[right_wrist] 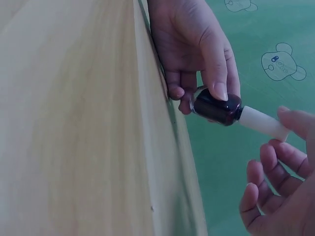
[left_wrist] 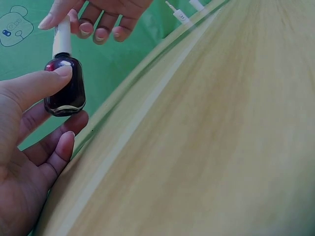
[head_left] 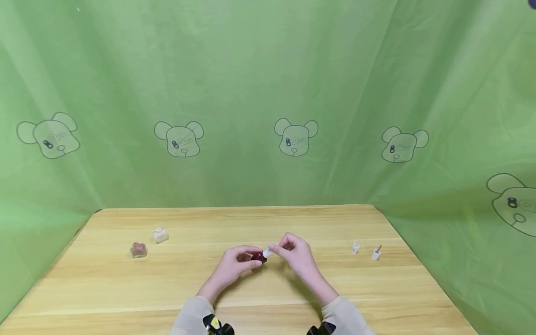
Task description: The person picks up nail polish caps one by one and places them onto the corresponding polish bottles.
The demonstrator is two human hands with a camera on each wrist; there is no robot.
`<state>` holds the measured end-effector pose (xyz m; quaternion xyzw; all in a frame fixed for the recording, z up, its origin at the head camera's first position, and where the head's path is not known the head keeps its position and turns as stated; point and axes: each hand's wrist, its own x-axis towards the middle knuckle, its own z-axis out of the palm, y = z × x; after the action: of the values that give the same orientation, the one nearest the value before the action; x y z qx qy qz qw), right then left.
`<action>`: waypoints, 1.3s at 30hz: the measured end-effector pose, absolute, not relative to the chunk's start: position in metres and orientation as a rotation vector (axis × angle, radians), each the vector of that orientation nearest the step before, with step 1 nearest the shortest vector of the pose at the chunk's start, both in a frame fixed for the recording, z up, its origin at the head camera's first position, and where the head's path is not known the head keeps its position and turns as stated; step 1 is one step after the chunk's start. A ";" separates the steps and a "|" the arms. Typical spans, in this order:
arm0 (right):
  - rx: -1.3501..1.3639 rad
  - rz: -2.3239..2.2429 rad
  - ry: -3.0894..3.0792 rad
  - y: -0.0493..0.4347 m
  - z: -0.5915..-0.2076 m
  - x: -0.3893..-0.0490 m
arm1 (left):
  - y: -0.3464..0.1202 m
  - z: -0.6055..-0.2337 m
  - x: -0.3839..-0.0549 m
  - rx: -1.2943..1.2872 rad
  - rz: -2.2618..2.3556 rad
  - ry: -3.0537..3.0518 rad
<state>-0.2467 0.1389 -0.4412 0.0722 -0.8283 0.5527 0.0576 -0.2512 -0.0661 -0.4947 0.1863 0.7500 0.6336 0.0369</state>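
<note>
- Dark bottle (left_wrist: 69, 93): over the counter (head_left: 167, 279), midway between side edges, gripped by your left hand (head_left: 231, 266).
- White cap (right_wrist: 263, 123): at its neck, pinched by your right hand (head_left: 298, 256).
- Two smaller bottles (head_left: 138, 250): near far left corner.
- Two brush caps (head_left: 376, 254): near right edge.

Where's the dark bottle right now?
In the head view, the dark bottle is at lower centre, above the wooden table, held in the left hand, its white cap pinched by the right hand.

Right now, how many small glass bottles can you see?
3: a rounded dark red glass bottle in the left hand, plus a pinkish-brown glass bottle and a clear glass bottle on the left side of the pale wooden table.
</note>
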 end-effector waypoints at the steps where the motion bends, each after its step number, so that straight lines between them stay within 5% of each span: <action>1: 0.221 1.657 -2.520 0.139 -0.441 -0.247 | -0.066 -0.495 -0.251 0.566 1.940 2.310; 18: 0.580 1.716 -2.470 0.145 -0.439 -0.250 | -0.067 -0.497 -0.251 0.524 1.986 2.317; 39: 0.370 1.593 -2.497 0.141 -0.438 -0.248 | -0.066 -0.495 -0.252 0.553 1.965 2.314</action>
<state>-0.2478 0.1410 -0.4383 0.1235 -0.8340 0.5320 0.0784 -0.2520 -0.0662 -0.4949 0.1791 0.7497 0.6365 0.0279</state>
